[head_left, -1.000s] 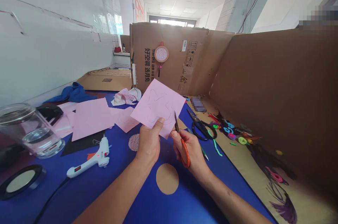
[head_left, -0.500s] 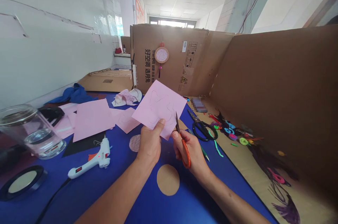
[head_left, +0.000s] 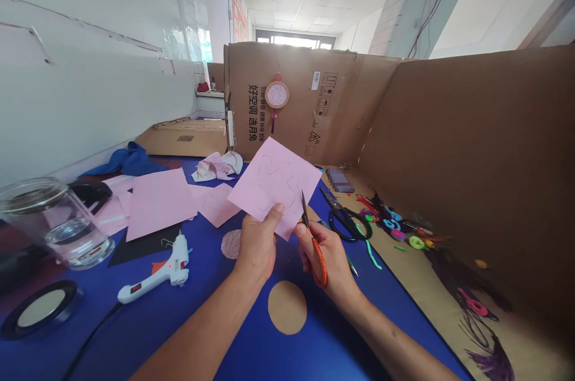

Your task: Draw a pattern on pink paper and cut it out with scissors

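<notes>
From where I'm watching, a glass jar (head_left: 56, 226) and a white hot glue gun (head_left: 164, 271) sit on the blue surface (head_left: 135, 324) at the left. My left hand (head_left: 257, 243) pinches a pink paper sheet (head_left: 274, 186) marked with drawn curves, holding it up off the surface. My right hand (head_left: 326, 261) clenches orange-handled scissors (head_left: 318, 264), blades at the sheet's edge. Black-handled scissors (head_left: 345, 224) lie further right.

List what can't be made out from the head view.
Head view:
- Finger loops of the orange-handled scissors: wrapped by the right hand.
- Part of the lower edge of the pink paper sheet: covered by the left hand.
- A black object: partly behind the glass jar, kind unclear.
- A pixelated patch: blurred, unreadable.
- Small coloured pieces: too small to identify individually.
</notes>
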A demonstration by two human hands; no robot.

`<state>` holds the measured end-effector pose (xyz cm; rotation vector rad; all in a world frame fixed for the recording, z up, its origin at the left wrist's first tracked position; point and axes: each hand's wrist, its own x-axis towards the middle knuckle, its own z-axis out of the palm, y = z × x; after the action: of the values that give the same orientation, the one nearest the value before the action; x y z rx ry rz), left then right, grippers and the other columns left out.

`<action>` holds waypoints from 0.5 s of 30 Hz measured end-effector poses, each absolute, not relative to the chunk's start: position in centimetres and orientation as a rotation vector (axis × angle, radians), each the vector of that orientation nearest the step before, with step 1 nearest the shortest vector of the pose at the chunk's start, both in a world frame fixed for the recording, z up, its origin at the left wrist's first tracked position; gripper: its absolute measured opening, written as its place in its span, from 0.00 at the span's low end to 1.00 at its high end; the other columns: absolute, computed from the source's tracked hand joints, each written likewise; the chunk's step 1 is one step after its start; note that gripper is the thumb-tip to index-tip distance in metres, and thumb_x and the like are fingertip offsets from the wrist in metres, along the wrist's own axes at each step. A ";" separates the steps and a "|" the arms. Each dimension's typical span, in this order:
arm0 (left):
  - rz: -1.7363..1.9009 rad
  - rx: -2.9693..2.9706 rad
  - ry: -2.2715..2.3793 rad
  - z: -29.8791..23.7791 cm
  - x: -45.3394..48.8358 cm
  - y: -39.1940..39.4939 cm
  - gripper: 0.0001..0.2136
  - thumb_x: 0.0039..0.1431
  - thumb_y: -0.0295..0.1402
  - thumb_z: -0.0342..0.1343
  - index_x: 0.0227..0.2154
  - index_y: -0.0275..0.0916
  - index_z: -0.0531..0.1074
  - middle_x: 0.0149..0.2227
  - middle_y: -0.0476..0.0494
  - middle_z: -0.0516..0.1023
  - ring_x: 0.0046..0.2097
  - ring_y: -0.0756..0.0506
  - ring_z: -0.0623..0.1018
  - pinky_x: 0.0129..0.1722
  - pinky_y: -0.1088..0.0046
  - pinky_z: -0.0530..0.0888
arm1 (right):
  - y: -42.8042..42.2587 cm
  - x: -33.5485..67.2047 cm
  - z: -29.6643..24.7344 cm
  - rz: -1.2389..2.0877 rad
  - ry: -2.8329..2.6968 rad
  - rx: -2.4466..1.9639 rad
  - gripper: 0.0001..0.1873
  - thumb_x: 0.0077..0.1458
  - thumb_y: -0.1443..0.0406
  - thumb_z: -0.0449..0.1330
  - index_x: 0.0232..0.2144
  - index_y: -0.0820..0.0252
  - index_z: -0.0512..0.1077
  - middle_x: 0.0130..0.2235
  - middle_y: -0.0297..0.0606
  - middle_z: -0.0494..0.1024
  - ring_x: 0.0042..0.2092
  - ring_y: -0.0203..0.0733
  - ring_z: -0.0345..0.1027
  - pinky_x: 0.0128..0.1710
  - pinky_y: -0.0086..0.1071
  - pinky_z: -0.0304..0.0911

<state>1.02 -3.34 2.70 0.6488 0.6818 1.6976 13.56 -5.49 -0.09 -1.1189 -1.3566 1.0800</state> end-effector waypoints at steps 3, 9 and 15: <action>1.698 0.649 0.678 2.6 1.0 -3.3 0.28 0.43 0.37 0.82 0.49 0.36 0.84 0.56 0.32 0.87 0.60 0.31 0.84 0.63 0.53 0.78 | -5.5 13.6 -0.2 1.080 -1.349 -1.122 0.37 0.56 0.30 0.63 0.26 0.55 0.67 0.18 0.27 0.65 0.17 0.31 0.56 0.16 0.26 0.53; 1.704 0.637 0.684 2.7 1.0 -3.4 0.28 0.43 0.36 0.82 0.50 0.37 0.84 0.56 0.33 0.87 0.61 0.32 0.84 0.62 0.54 0.78 | -5.5 13.6 -0.2 1.087 -1.349 -1.109 0.37 0.56 0.30 0.64 0.25 0.56 0.67 0.18 0.27 0.65 0.17 0.31 0.56 0.16 0.26 0.52; 1.705 0.645 0.680 2.8 1.1 -3.5 0.27 0.44 0.36 0.81 0.49 0.37 0.84 0.55 0.33 0.87 0.60 0.32 0.84 0.62 0.54 0.79 | -5.3 13.6 -0.3 1.102 -1.348 -1.099 0.37 0.57 0.30 0.63 0.27 0.56 0.69 0.17 0.26 0.65 0.16 0.31 0.55 0.16 0.26 0.51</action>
<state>1.06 -3.48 2.85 0.6449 0.6805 1.7049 13.56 -5.32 -0.28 -1.0987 -1.3476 1.1016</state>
